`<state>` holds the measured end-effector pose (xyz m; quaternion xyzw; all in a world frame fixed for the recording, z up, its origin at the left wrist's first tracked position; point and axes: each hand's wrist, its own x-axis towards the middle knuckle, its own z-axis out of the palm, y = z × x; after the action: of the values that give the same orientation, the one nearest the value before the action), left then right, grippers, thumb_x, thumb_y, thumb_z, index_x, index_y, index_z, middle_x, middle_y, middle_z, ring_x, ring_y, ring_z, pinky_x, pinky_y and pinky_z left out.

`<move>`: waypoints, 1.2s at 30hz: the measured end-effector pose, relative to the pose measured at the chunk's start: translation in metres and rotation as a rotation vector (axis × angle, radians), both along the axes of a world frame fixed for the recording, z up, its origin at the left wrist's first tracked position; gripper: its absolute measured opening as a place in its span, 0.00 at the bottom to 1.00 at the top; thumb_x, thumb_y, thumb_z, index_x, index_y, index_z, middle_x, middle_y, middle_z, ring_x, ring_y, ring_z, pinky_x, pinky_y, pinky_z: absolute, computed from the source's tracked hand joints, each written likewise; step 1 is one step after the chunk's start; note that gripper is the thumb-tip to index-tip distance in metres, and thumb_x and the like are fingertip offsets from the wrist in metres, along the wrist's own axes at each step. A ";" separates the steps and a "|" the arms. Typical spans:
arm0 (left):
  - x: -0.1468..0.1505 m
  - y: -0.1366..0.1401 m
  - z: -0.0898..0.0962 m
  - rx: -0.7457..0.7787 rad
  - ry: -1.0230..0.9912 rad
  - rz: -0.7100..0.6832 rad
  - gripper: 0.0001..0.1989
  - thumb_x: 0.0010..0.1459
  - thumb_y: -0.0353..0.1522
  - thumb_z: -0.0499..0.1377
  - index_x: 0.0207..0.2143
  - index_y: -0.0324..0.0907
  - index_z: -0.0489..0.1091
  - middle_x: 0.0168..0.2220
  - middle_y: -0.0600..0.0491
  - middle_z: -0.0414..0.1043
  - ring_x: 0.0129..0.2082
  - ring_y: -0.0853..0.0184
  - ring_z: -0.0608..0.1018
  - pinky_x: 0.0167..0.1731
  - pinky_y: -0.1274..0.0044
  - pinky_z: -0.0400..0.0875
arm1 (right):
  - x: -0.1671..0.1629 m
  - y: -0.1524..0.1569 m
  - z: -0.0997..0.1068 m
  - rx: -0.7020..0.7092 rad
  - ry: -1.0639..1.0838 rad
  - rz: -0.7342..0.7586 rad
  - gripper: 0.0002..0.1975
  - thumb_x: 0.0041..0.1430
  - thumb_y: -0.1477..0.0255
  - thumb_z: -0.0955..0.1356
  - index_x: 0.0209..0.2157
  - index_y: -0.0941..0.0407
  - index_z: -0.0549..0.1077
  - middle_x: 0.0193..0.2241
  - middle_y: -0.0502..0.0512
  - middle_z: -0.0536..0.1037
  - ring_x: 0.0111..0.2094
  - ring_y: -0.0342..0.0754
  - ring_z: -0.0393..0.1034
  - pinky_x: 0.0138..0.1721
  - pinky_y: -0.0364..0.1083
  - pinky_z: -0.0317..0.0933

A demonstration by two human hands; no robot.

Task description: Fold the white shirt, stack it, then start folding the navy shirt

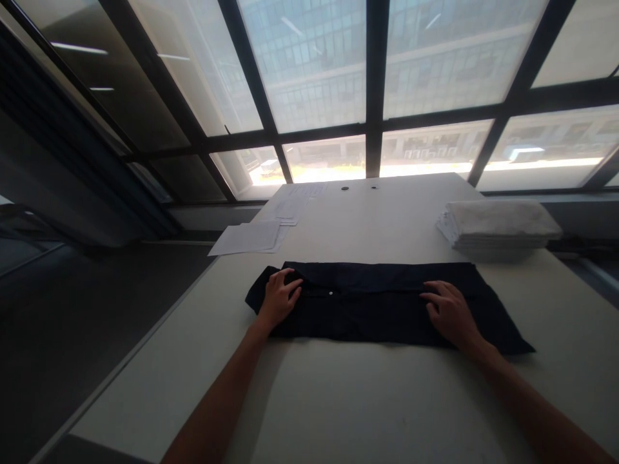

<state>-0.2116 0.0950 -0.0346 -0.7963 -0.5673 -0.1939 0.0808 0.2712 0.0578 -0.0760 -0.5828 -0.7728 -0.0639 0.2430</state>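
Note:
A dark navy garment lies folded into a long flat strip across the white table. One small white button shows left of its middle; whether it is a shirt or trousers I cannot tell. On the garment's left end rests my left hand, fingers apart and bent slightly. My right hand lies on the cloth towards the right end, its fingers also spread. Past the right hand the fabric flares to a pointed corner at the near side.
Sheets of paper lie at the table's left edge, with more papers behind them. A stack of folded white cloth sits at the right edge. Two dark round holes are near the far end, before tall windows. A dark curtain hangs at left.

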 end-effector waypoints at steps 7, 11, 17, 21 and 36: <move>-0.005 0.010 -0.016 -0.096 -0.018 -0.105 0.18 0.67 0.35 0.52 0.52 0.44 0.77 0.68 0.49 0.57 0.68 0.50 0.55 0.66 0.56 0.56 | -0.004 0.000 -0.013 -0.065 -0.060 0.031 0.19 0.67 0.70 0.60 0.52 0.60 0.76 0.60 0.62 0.72 0.60 0.59 0.64 0.61 0.62 0.57; -0.018 -0.012 -0.023 -0.142 -0.020 -0.083 0.19 0.68 0.36 0.50 0.56 0.46 0.74 0.62 0.47 0.64 0.64 0.51 0.61 0.64 0.56 0.59 | -0.005 -0.010 -0.009 -0.050 -0.052 0.080 0.17 0.66 0.70 0.62 0.51 0.58 0.76 0.59 0.61 0.73 0.59 0.59 0.66 0.60 0.59 0.60; -0.041 -0.046 -0.016 -0.196 -0.028 -0.026 0.18 0.68 0.40 0.51 0.50 0.43 0.77 0.49 0.44 0.69 0.54 0.52 0.70 0.56 0.60 0.67 | -0.021 -0.020 0.008 -0.069 0.027 0.140 0.14 0.66 0.73 0.62 0.43 0.58 0.79 0.49 0.61 0.79 0.51 0.56 0.71 0.54 0.56 0.65; -0.042 -0.045 -0.004 -0.254 -0.014 0.028 0.18 0.67 0.41 0.53 0.51 0.45 0.76 0.48 0.44 0.71 0.51 0.51 0.73 0.53 0.59 0.69 | -0.028 -0.008 0.025 -0.031 0.066 0.145 0.15 0.66 0.72 0.61 0.41 0.58 0.80 0.45 0.61 0.80 0.48 0.56 0.72 0.54 0.55 0.63; -0.005 0.040 -0.020 -0.116 -0.182 0.103 0.25 0.63 0.31 0.54 0.62 0.38 0.66 0.57 0.42 0.70 0.57 0.56 0.72 0.58 0.63 0.68 | -0.066 0.068 0.037 -0.050 -0.208 -0.212 0.31 0.58 0.79 0.61 0.64 0.61 0.64 0.69 0.67 0.55 0.71 0.65 0.36 0.65 0.73 0.28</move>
<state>-0.2164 0.1355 -0.0550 -0.7485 -0.6226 -0.2280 -0.0074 0.2055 0.1256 -0.0386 -0.6573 -0.7292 -0.1301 0.1390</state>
